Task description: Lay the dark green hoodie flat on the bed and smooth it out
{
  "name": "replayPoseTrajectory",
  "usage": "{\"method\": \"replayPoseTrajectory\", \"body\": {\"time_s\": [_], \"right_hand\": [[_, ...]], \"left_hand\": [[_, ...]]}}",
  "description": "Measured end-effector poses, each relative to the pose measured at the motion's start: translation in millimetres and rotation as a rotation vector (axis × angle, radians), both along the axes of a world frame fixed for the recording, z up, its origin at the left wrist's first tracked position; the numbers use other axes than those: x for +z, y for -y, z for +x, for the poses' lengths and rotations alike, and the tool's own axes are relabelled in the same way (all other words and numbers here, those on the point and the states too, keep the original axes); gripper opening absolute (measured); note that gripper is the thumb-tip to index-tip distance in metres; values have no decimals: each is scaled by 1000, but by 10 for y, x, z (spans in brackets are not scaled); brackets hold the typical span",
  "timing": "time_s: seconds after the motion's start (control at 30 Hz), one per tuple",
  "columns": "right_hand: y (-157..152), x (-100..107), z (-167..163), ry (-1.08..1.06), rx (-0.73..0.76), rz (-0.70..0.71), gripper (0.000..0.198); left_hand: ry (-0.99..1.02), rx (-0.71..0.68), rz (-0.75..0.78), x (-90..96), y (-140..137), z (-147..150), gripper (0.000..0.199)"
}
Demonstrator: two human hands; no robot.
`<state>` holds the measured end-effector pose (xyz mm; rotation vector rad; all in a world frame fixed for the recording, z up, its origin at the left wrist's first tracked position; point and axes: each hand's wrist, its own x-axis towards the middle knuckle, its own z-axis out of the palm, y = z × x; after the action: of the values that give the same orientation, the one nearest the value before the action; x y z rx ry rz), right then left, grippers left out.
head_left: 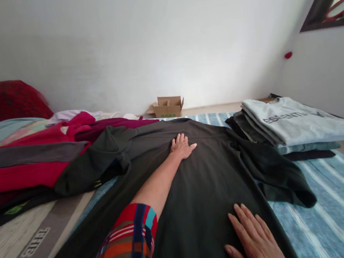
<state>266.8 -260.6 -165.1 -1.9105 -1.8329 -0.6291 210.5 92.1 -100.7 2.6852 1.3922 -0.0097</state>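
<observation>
A black long-bodied shirt (198, 192) lies spread flat across the bed, its collar toward the wall and its sleeves out to both sides. My left hand (181, 146) rests palm down on its upper part, below the collar, with the fingers stretched out. Lower down and to the right, my right hand (253, 238) lies on the cloth near the side edge, fingers apart. Neither hand grips anything. The shirt's right sleeve (285, 173) reaches over the striped sheet; its left sleeve (94, 170) lies against red clothing.
Red and grey clothing (24, 176) is heaped on the left, beside a garment with printed letters (27, 255). A stack of folded clothes (296, 122) sits on the right on the blue striped sheet (331, 197). An open cardboard box (167, 107) stands by the wall.
</observation>
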Motion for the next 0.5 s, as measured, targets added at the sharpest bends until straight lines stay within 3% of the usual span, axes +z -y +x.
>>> {"method": "replayPoseTrajectory", "body": {"time_s": [0.23, 0.37, 0.5], "right_hand": [[55, 203, -60, -31, -12, -80, 48], [41, 173, -53, -18, -3, -50, 46], [9, 94, -33, 3, -11, -29, 45]], "left_hand": [[16, -11, 112, -32, -1, 30, 71], [10, 0, 220, 30, -47, 74, 68], [-4, 27, 193, 52, -143, 122, 66]]}}
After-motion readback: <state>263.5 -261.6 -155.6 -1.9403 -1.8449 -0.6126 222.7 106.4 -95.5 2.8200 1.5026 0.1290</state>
